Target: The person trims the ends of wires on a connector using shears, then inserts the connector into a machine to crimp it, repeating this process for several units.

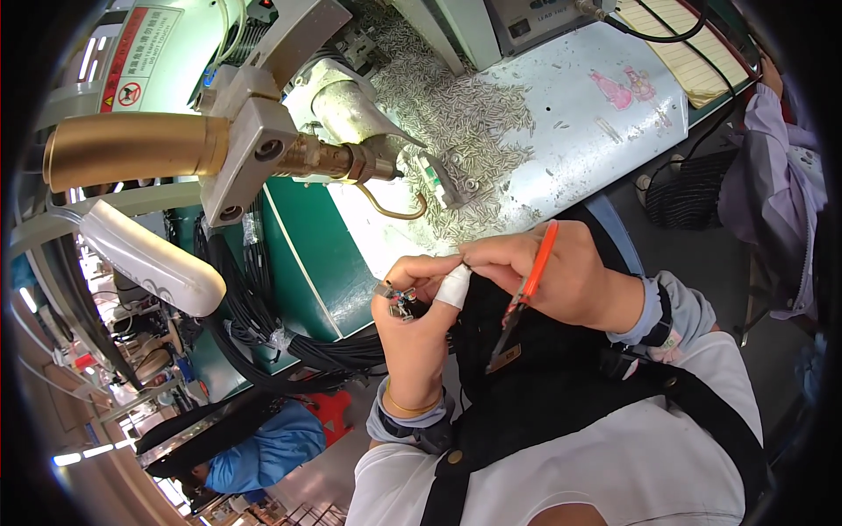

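Pinching a small metal component [401, 301] close before the chest, the left hand [412, 329] has its fingers clamped on it so the part sits steady for close work. The right hand [548, 276] meets it, fingers closed around red-handled snips [526, 289], above a tabletop [570, 131] strewn with small metal pins [456, 114].

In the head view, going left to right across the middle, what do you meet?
White curved handle → bundle of black cables → left hand pinching a small metal part → right hand holding red-handled cutters → another person's lilac sleeve.
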The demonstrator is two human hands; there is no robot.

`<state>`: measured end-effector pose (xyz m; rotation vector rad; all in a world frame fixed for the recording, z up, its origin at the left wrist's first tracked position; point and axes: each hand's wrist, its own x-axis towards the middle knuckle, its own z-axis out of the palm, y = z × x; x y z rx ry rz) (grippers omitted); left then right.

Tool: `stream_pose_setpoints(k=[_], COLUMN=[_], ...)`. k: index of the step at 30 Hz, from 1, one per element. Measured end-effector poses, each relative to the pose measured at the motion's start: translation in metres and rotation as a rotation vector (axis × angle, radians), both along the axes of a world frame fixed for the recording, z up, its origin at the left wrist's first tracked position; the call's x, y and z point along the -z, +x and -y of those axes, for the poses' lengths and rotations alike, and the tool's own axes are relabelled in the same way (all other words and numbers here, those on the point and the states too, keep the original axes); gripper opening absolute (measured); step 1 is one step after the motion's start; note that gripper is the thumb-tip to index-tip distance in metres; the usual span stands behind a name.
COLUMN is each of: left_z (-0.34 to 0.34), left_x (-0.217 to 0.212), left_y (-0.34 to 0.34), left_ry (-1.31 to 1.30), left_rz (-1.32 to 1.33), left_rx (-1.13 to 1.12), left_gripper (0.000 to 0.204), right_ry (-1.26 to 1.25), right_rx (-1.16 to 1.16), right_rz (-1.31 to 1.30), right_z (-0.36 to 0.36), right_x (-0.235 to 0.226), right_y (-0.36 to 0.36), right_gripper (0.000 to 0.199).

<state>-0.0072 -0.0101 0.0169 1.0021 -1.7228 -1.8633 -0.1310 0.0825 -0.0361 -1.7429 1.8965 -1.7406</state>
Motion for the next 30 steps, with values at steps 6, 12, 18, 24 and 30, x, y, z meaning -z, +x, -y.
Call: stream_pose_setpoints(k=[6,12,18,24,30], left_z=[0.004,-0.004,-0.009,-0.004,-0.003], left_x=[0.005,0.008,0.016,0.011,0.012], left_y=[0.001,-0.001,0.003,0.002,0.005], left_ry=[0.142,-0.05,-0.575,0.077,-0.102], left_rz=[-0.032,0.002,-0.018,-0.097,-0.139], left_rx=[0.006,-0.045,0.04,-0.101,-0.116], left_gripper=[0.013,0.013,0.014,0.013,0.013], right_ry=[0.135,0.083,0.122,0.109,0.682], right_rx=[-0.034,0.019,-0.054,-0.096,-0.172], right_rz=[0.037,-0.074,0.431,0.44,0.226], right_z=[-0.002,-0.003,0.003,0.0,-0.014], right_x=[-0.008,-0.007,-0.008,-0.009,-0.03], right_y=[-0.002,0.001,0.006,0.002,-0.013], right_gripper=[0.023,0.022,0.017,0.014,0.025])
